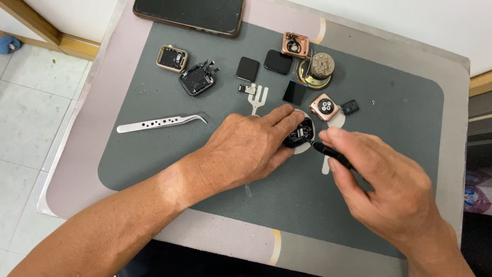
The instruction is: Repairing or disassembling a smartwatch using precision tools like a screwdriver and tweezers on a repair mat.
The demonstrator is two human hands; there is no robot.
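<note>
My left hand (pixel 246 149) rests on the grey mat (pixel 154 154) and pinches a small dark opened watch module (pixel 298 134) between thumb and fingers. My right hand (pixel 384 184) grips a thin black screwdriver (pixel 330 153) whose tip touches the module's right edge. Just beyond lies a rose-gold watch case (pixel 325 106), back side up, with a small black part (pixel 350 106) beside it.
Curved steel tweezers (pixel 159 122) lie left on the mat. Farther back are a gold watch case (pixel 171 58), a black opened module (pixel 196 78), two black screens (pixel 248 68), another rose-gold case (pixel 295 44), a round brass holder (pixel 316 69) and a dark phone (pixel 189 14).
</note>
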